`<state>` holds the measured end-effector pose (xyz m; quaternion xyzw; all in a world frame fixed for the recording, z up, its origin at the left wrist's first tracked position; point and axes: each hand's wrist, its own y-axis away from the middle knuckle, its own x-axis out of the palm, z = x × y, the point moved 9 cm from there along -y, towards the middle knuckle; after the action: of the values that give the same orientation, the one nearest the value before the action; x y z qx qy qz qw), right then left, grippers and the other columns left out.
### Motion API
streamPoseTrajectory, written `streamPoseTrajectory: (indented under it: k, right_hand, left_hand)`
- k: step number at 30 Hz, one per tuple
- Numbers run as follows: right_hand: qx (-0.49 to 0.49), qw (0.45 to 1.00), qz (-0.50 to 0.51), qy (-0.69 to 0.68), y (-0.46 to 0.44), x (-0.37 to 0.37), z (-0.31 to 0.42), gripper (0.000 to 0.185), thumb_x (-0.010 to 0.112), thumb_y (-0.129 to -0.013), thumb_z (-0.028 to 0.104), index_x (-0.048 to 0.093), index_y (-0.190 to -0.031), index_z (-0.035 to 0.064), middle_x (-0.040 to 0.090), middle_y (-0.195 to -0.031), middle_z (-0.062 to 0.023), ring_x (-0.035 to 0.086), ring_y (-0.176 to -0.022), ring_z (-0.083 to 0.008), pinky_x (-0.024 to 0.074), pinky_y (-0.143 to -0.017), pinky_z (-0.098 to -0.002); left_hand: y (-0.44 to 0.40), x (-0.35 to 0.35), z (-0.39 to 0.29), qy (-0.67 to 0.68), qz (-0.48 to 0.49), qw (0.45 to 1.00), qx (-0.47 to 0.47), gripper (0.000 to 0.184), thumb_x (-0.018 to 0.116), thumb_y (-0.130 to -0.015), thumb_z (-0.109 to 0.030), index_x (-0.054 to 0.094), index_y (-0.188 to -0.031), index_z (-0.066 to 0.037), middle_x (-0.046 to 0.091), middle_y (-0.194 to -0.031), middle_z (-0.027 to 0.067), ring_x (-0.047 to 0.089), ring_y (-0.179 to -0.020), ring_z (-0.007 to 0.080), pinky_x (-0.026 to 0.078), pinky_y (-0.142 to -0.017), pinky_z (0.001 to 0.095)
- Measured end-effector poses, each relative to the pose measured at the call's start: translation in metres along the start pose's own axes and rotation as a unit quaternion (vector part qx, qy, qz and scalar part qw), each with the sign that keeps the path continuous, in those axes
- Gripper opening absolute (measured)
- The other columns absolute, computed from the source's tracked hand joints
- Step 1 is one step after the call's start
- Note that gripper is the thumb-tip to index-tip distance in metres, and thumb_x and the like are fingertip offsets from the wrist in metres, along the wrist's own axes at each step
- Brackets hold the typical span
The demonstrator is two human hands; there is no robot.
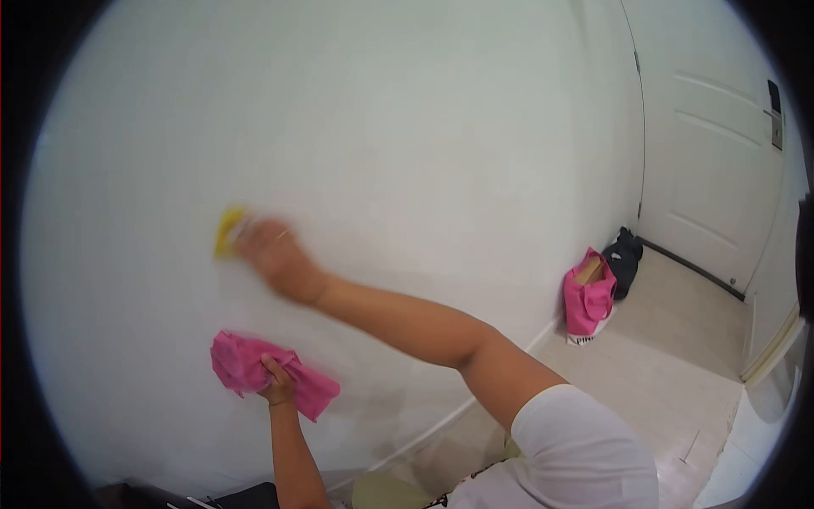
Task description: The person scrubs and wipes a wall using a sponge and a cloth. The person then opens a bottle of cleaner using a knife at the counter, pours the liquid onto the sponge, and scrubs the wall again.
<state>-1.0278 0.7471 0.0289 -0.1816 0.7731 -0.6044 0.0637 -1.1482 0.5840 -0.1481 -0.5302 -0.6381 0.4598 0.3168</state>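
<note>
Against the white wall (pixel 407 136), my right hand (pixel 275 254) is closed on a yellow sponge-like pad (pixel 228 233); both are smeared by motion, and the fingers are partly hidden. Lower down, my left hand (pixel 277 382) grips a bunched pink cloth (pixel 246 360), thumb on top. The cloth hangs out on both sides of the hand, close to the wall.
A pink bag (pixel 587 301) and a black bag (pixel 626 267) stand on the floor by the wall at the right. Behind them is a white door (pixel 712 144) with a handle. Dark objects (pixel 246 496) lie at the bottom left.
</note>
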Motion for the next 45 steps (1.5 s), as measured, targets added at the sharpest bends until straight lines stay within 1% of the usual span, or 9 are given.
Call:
streamPoseTrajectory:
  k: [3,5,10,15,17,21,28,39,45]
  right_hand:
    - [-0.087,0.992,0.046,-0.084,-0.013,-0.004,0.007,0.023,0.047,-0.08,0.006,0.055,-0.102,0.0023,0.055,-0.103,-0.0186,0.052,-0.101,-0.0314,0.0393,-0.093,-0.045]
    - [-0.064,0.99,0.016,0.121,-0.011,-0.04,-0.076,0.029,0.047,-0.084,0.005,0.052,-0.111,-0.0022,0.054,-0.105,-0.0199,0.05,-0.104,-0.0337,0.036,-0.095,-0.0475]
    - [0.284,0.879,-0.279,0.262,0.005,-0.236,-0.278,0.025,0.049,-0.083,0.009,0.051,-0.103,-0.0073,0.052,-0.095,-0.0229,0.044,-0.094,-0.0362,0.0322,-0.083,-0.0475]
    - [0.042,0.949,-0.097,0.297,-0.071,-0.044,-0.131,0.031,0.045,-0.079,0.003,0.05,-0.107,-0.0078,0.052,-0.104,-0.0251,0.048,-0.101,-0.0371,0.032,-0.096,-0.0512]
    - [-0.03,0.997,-0.015,0.069,-0.086,0.027,-0.034,0.029,0.045,-0.077,0.003,0.054,-0.104,-0.0049,0.053,-0.105,-0.0247,0.05,-0.102,-0.0341,0.0379,-0.093,-0.0481]
    - [-0.113,0.991,0.055,-0.051,-0.104,0.022,-0.017,0.029,0.047,-0.075,0.003,0.056,-0.103,-0.0019,0.054,-0.105,-0.019,0.051,-0.102,-0.031,0.0372,-0.095,-0.0468]
    - [0.217,0.878,-0.269,0.331,-0.094,-0.205,-0.279,0.027,0.044,-0.079,0.001,0.053,-0.104,-0.0042,0.055,-0.097,-0.0213,0.047,-0.091,-0.035,0.033,-0.08,-0.0463]
    - [-0.114,0.985,0.133,0.005,-0.168,0.079,0.029,0.033,0.046,-0.078,0.006,0.053,-0.109,-0.0034,0.052,-0.116,-0.0231,0.051,-0.104,-0.0343,0.0369,-0.095,-0.0486]
    - [0.07,0.959,-0.148,0.232,-0.148,-0.107,-0.232,0.04,0.04,-0.086,0.006,0.043,-0.124,-0.0052,0.047,-0.121,-0.0241,0.043,-0.111,-0.0361,0.0275,-0.098,-0.0497]
  left_hand:
    - [-0.004,-0.005,-0.009,-0.034,-0.035,0.998,0.028,0.032,0.046,-0.094,-0.024,0.056,-0.105,0.004,0.061,-0.101,0.0146,0.058,-0.091,0.0289,0.045,-0.081,0.0364]
    - [-0.002,-0.001,-0.005,-0.036,-0.02,0.999,0.017,0.03,0.046,-0.094,-0.023,0.057,-0.102,0.004,0.062,-0.098,0.0137,0.058,-0.089,0.0285,0.046,-0.08,0.0366]
    - [-0.007,-0.003,-0.034,-0.081,-0.009,0.996,0.047,0.028,0.047,-0.093,-0.021,0.058,-0.1,0.003,0.062,-0.096,0.0144,0.059,-0.088,0.0284,0.045,-0.079,0.0374]
    - [-0.005,-0.003,-0.018,-0.077,-0.023,0.996,0.048,0.03,0.048,-0.092,-0.023,0.057,-0.102,0.003,0.062,-0.1,0.0151,0.058,-0.092,0.0295,0.045,-0.081,0.037]
    - [-0.003,0.001,-0.014,-0.069,-0.01,0.997,0.03,0.03,0.048,-0.092,-0.024,0.057,-0.102,0.003,0.061,-0.101,0.0153,0.058,-0.093,0.0301,0.045,-0.082,0.037]
    - [-0.005,-0.005,-0.019,-0.067,-0.016,0.997,0.035,0.031,0.049,-0.091,-0.025,0.057,-0.102,0.003,0.062,-0.1,0.015,0.058,-0.093,0.0299,0.045,-0.082,0.0374]
    - [-0.005,0.0,-0.025,-0.087,0.004,0.996,0.018,0.03,0.05,-0.09,-0.023,0.058,-0.102,0.003,0.062,-0.099,0.0155,0.059,-0.092,0.0299,0.045,-0.082,0.0377]
    - [-0.002,-0.002,-0.017,-0.079,-0.028,0.996,0.025,0.03,0.054,-0.087,-0.024,0.059,-0.102,0.002,0.063,-0.098,0.0139,0.06,-0.09,0.0306,0.047,-0.08,0.0373]
    - [-0.008,-0.005,-0.034,-0.118,-0.028,0.992,0.036,0.029,0.056,-0.085,-0.025,0.06,-0.102,-0.002,0.063,-0.098,0.0112,0.059,-0.093,0.0289,0.046,-0.082,0.038]
